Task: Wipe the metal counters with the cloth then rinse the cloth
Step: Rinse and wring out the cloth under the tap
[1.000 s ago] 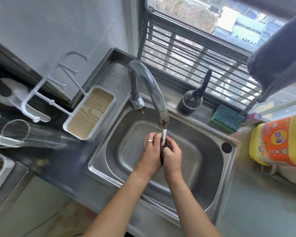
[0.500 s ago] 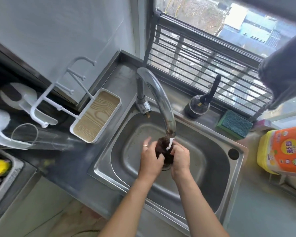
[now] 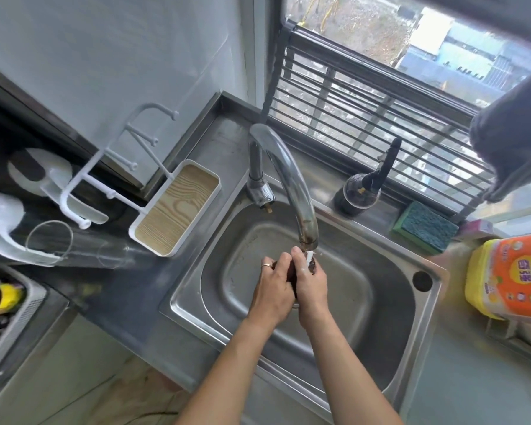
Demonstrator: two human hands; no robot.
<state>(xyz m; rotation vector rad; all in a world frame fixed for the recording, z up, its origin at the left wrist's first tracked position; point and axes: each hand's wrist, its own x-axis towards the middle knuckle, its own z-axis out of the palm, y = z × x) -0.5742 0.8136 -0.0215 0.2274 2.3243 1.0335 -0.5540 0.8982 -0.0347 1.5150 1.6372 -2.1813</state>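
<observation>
Over the steel sink (image 3: pixel 365 305), both of my hands squeeze a dark brown cloth (image 3: pixel 291 273) bunched between them. My left hand (image 3: pixel 273 289), with a ring on one finger, grips it from the left. My right hand (image 3: pixel 311 285) grips it from the right. Only small dark parts of the cloth show between the fingers. The curved tap (image 3: pixel 292 179) runs a thin white stream of water onto the cloth just below its spout. The metal counter (image 3: pixel 227 139) surrounds the sink.
A white rack with a wood-look tray (image 3: pixel 175 207) stands left of the sink, a clear glass (image 3: pixel 74 243) beside it. Behind the sink are a dark pump bottle (image 3: pixel 357 194) and a green sponge (image 3: pixel 425 225). A yellow-orange bottle (image 3: pixel 509 277) stands at right.
The cloth showed more openly under the stream half a second ago; my hands have now closed tighter round it and risen nearer the spout. The camera view has shifted slightly.
</observation>
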